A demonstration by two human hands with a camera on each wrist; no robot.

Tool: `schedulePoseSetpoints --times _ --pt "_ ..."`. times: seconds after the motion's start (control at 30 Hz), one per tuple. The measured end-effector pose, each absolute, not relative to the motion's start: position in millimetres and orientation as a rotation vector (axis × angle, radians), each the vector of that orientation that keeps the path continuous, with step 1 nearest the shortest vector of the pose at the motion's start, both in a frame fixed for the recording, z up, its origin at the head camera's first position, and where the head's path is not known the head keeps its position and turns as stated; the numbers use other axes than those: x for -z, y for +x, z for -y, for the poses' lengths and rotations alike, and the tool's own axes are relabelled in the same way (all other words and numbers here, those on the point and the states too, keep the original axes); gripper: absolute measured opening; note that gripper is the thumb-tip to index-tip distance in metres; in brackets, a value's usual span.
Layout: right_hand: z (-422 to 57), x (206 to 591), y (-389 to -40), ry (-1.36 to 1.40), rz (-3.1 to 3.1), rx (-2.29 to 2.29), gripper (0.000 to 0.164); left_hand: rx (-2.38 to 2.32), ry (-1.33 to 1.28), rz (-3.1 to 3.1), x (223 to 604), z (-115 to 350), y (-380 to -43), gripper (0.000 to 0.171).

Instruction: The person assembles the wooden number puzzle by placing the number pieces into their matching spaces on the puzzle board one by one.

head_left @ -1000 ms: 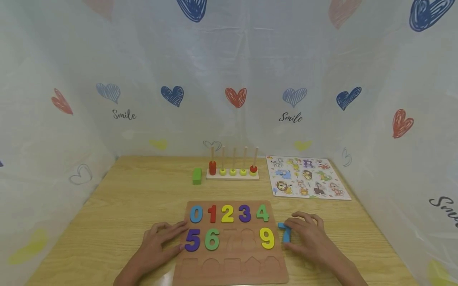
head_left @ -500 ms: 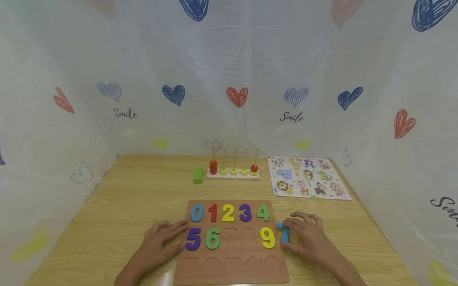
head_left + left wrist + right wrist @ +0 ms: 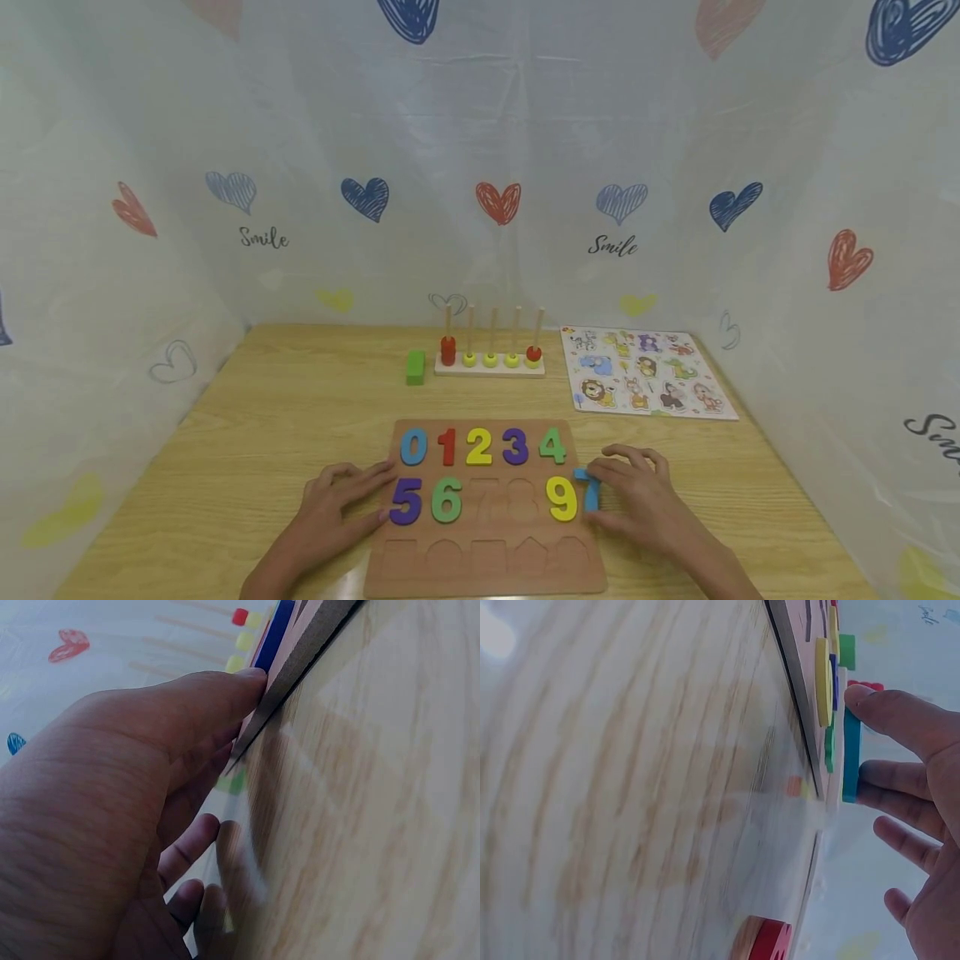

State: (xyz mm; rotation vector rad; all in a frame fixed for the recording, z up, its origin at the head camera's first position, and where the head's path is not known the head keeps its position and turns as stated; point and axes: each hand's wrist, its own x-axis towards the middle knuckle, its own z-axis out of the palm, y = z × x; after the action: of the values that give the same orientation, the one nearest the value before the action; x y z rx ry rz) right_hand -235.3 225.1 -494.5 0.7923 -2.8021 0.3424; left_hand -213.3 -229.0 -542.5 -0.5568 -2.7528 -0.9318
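A blue wooden number 7 [image 3: 592, 493] is pinched between the thumb and fingers of my right hand [image 3: 647, 504]. It is held just off the right edge of the brown number puzzle board [image 3: 480, 533], beside the yellow 9 [image 3: 561, 498]. In the right wrist view the blue 7 [image 3: 851, 754] is seen edge-on, raised above the table. My left hand [image 3: 330, 510] touches the board's left edge with thumb and forefinger, close to the purple 5 [image 3: 406, 502]. In the board, the recesses between the green 6 [image 3: 446, 500] and the 9 show bare wood, as does the bottom row.
Behind the board stand a green block [image 3: 416, 367] and a peg counter [image 3: 490, 371] with red and yellow beads. An animal picture board [image 3: 645, 371] lies at the back right. The right wrist view shows a red piece [image 3: 770, 941] on the table [image 3: 630, 787].
My right hand has moved slightly left with the blue 7, bringing it up to the board's right edge. My left hand keeps its place at the board.
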Motion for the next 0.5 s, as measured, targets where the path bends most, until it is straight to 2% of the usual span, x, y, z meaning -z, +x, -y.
schedulePoseSetpoints --times 0.5 --pt "-218.7 493.9 -235.4 0.836 2.763 -0.361 0.050 0.937 -0.564 2.740 541.2 228.1 -212.4 0.051"
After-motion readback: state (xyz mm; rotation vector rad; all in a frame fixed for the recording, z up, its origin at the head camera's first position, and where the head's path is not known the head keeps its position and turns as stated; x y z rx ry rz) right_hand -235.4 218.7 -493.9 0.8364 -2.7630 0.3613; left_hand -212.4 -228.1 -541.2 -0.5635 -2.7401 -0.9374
